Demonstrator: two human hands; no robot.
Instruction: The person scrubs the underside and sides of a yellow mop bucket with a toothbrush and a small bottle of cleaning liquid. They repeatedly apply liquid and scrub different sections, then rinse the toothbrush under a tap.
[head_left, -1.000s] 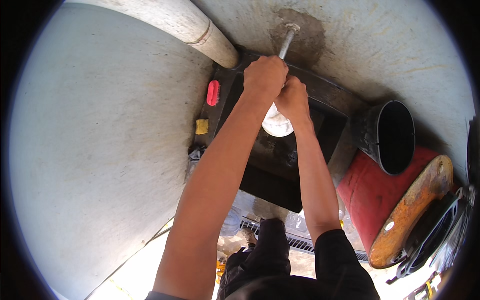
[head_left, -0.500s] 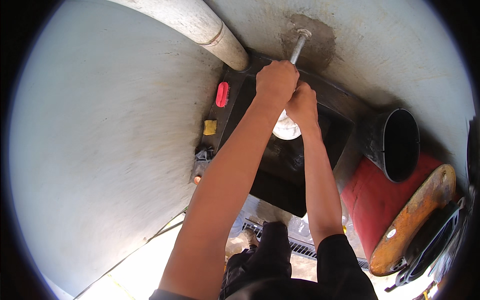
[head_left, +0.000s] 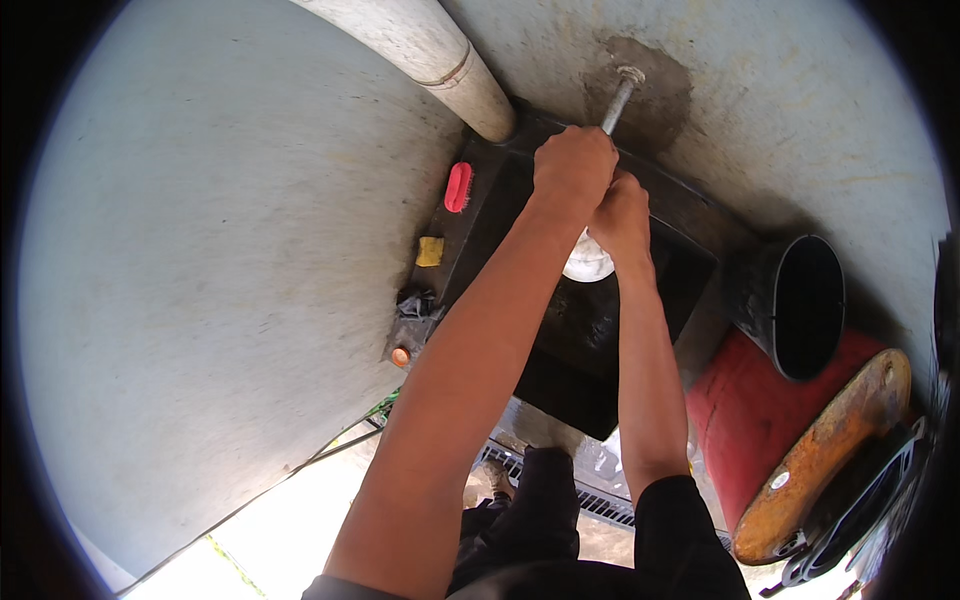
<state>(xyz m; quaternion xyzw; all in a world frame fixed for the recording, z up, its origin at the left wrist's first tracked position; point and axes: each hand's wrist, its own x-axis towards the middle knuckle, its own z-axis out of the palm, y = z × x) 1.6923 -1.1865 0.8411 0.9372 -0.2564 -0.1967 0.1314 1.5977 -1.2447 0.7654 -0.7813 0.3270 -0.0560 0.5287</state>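
Observation:
Over a dark sink basin [head_left: 560,385], both my arms reach forward and my hands meet at a metal water pipe [head_left: 621,103] that comes out of the wall. My left hand [head_left: 577,165] is a closed fist at the pipe's outer end and covers whatever is there. Just right of it and slightly nearer, my right hand [head_left: 622,215] is closed, touching or almost touching the left. A white rounded thing [head_left: 588,262] shows below my right hand, against its fingers. Its upper part is hidden by the hands, so its kind is unclear.
Along the sink's left ledge lie a pink brush [head_left: 458,187], a yellow sponge [head_left: 430,251] and a dark crumpled thing [head_left: 414,303]. A thick pale pipe [head_left: 440,65] stands behind. At right, a black bucket [head_left: 808,307] tilts beside a red container [head_left: 735,405] and a rusty board [head_left: 825,455].
The whole scene has shifted a little right and down in the view. My hands keep the same closed hold by the pipe, with the white thing still under them.

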